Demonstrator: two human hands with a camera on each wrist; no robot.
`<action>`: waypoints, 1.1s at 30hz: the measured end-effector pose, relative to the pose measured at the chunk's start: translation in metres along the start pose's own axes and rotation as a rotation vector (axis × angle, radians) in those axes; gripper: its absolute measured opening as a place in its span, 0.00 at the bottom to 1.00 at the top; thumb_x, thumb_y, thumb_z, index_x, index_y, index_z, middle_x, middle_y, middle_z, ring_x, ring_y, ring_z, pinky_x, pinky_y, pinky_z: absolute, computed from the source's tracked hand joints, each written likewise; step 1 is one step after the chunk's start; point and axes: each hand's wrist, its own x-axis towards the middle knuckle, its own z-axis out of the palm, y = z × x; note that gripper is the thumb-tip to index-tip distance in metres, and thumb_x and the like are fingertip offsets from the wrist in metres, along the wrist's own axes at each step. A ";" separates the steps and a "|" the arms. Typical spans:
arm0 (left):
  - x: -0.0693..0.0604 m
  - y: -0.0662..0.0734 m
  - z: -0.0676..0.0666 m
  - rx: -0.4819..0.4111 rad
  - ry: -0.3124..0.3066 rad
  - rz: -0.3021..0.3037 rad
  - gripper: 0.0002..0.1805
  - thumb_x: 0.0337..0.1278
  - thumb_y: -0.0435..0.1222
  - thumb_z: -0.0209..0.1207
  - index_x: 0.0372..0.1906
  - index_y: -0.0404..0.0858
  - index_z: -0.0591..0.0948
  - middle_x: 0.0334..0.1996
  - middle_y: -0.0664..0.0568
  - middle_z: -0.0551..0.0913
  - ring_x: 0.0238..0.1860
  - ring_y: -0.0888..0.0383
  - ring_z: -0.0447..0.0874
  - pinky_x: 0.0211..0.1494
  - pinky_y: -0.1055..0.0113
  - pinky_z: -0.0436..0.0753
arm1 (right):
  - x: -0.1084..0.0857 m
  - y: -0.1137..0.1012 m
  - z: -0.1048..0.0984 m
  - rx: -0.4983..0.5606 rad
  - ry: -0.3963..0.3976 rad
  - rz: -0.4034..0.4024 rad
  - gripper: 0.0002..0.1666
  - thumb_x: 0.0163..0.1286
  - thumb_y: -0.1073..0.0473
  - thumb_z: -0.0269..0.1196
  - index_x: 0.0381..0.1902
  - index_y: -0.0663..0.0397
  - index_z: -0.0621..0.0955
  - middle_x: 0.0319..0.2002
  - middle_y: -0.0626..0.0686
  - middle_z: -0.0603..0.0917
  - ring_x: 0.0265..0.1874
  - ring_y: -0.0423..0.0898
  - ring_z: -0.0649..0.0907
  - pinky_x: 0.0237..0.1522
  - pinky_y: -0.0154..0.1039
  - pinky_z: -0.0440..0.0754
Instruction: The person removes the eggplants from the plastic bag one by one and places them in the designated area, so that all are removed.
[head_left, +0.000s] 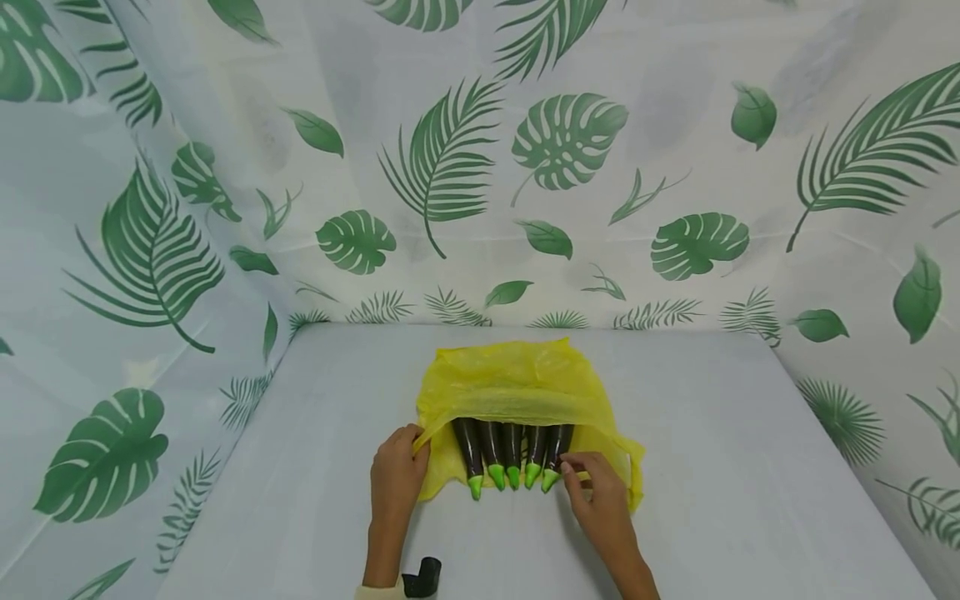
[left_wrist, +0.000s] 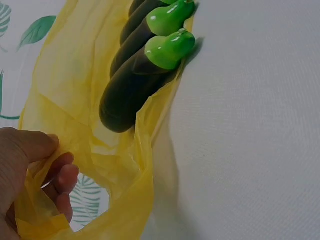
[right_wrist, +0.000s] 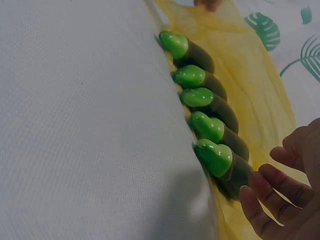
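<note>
Several dark eggplants (head_left: 512,446) with bright green caps lie side by side in the mouth of a yellow plastic bag (head_left: 517,367); the bag covers their far ends, and the caps point toward me. My left hand (head_left: 397,471) holds the bag's left edge, and in the left wrist view thumb and fingers pinch the thin plastic (left_wrist: 80,130). By the rightmost eggplant (right_wrist: 215,157) is my right hand (head_left: 600,492), its fingers loosely bent. Those fingertips (right_wrist: 255,180) are at the eggplant's dark side; whether they touch it I cannot tell.
A pale white tabletop (head_left: 322,392) lies under the bag. Behind it and along both sides hang white sheets (head_left: 480,275) printed with green leaves. A small black object (head_left: 423,577) sits at the left wrist, beside a light sleeve cuff (head_left: 378,592).
</note>
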 end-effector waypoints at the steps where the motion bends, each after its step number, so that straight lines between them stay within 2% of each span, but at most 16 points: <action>1: 0.000 0.000 -0.001 -0.013 0.001 -0.004 0.05 0.53 0.31 0.66 0.36 0.38 0.84 0.31 0.50 0.85 0.31 0.55 0.84 0.34 0.60 0.82 | 0.000 0.000 0.000 0.006 0.001 0.008 0.09 0.62 0.69 0.66 0.41 0.59 0.84 0.38 0.51 0.83 0.36 0.44 0.83 0.31 0.32 0.82; 8: 0.000 0.000 -0.002 -0.072 0.014 -0.051 0.04 0.51 0.32 0.66 0.34 0.39 0.85 0.30 0.51 0.86 0.31 0.57 0.83 0.36 0.61 0.82 | 0.001 0.003 0.000 0.002 -0.011 0.079 0.08 0.63 0.68 0.65 0.41 0.59 0.84 0.39 0.51 0.83 0.36 0.43 0.82 0.31 0.30 0.82; 13: 0.000 0.000 -0.003 -0.096 -0.002 -0.090 0.04 0.53 0.33 0.65 0.34 0.40 0.85 0.30 0.53 0.86 0.29 0.60 0.79 0.35 0.64 0.79 | 0.004 0.005 0.002 0.001 -0.005 0.099 0.08 0.65 0.67 0.64 0.42 0.59 0.83 0.39 0.53 0.84 0.36 0.45 0.83 0.32 0.31 0.83; 18: 0.001 0.001 -0.003 -0.090 0.000 -0.084 0.03 0.53 0.33 0.65 0.34 0.40 0.85 0.28 0.53 0.85 0.27 0.61 0.77 0.33 0.65 0.78 | 0.009 0.006 0.004 0.023 -0.014 0.161 0.10 0.67 0.65 0.63 0.45 0.62 0.82 0.40 0.56 0.85 0.37 0.52 0.85 0.32 0.33 0.83; 22: 0.001 0.001 -0.004 -0.088 -0.001 -0.087 0.03 0.52 0.32 0.65 0.34 0.40 0.85 0.28 0.53 0.85 0.26 0.61 0.76 0.33 0.65 0.77 | 0.014 0.006 0.005 0.030 -0.044 0.236 0.14 0.68 0.62 0.62 0.48 0.64 0.81 0.42 0.59 0.84 0.39 0.54 0.85 0.34 0.36 0.83; 33: 0.001 0.002 -0.003 -0.081 -0.007 -0.076 0.04 0.53 0.32 0.64 0.35 0.40 0.85 0.29 0.54 0.86 0.27 0.61 0.78 0.33 0.66 0.79 | 0.028 0.005 0.012 0.019 -0.082 0.348 0.23 0.67 0.59 0.63 0.54 0.72 0.77 0.43 0.66 0.84 0.40 0.58 0.86 0.37 0.43 0.84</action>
